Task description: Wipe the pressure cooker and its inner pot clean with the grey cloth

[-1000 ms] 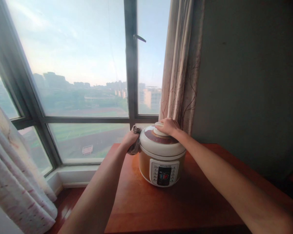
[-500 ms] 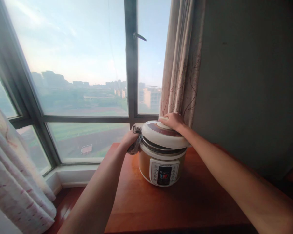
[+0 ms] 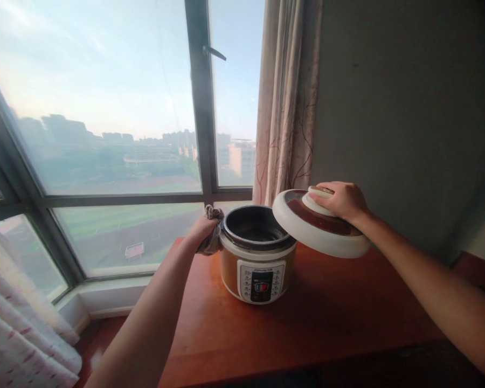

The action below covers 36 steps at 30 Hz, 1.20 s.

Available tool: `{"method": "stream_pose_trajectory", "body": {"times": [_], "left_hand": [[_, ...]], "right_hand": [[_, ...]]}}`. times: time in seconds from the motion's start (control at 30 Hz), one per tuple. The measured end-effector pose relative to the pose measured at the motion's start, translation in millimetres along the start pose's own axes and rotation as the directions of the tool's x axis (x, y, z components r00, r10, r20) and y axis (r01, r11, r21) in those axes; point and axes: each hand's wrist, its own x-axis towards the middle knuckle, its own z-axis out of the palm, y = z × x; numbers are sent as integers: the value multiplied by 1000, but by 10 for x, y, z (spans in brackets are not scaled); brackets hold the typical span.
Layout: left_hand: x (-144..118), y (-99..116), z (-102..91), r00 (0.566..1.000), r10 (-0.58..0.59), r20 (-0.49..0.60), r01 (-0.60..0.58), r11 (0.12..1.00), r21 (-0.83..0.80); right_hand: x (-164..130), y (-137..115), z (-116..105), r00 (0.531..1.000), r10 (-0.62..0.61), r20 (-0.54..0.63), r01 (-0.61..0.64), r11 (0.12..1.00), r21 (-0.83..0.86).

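Two hands: right hand gripping raised lid, left hand clutching cloth against cooker.

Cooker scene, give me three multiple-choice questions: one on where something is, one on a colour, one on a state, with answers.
1. Where is the lid?
A. On the cooker
B. Held in the air to the right of the cooker
C. Flat on the table

2. What colour is the cooker body?
A. Orange-brown
B. Blue
C. Black

3. What is the left hand doing?
A. Resting flat on the table
B. Pulling the curtain
C. Pressing a cloth against the cooker's side

Answers: B, the right hand grips its knob beside the open pot; A, the wall around the white panel is orange-brown; C, the bunched cloth sits between hand and cooker.
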Motion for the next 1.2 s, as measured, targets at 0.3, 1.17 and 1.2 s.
{"method": "stream_pose_trajectory", "body": {"times": [0.3, 1.17, 1.2], "left_hand": [[19, -38, 12, 999, 12, 44, -10, 999, -33], [-9, -4, -1, 1000, 11, 6, -11, 1000, 15], [-11, -2, -1, 1000, 15, 5, -15, 1000, 20]], "right_hand": [[-948, 1143, -58, 978, 177, -114, -181, 983, -22], [-2077, 625, 1217, 901, 400, 169, -362, 906, -217], [-2073, 604, 1222, 900, 399, 175, -358, 907, -223]]}}
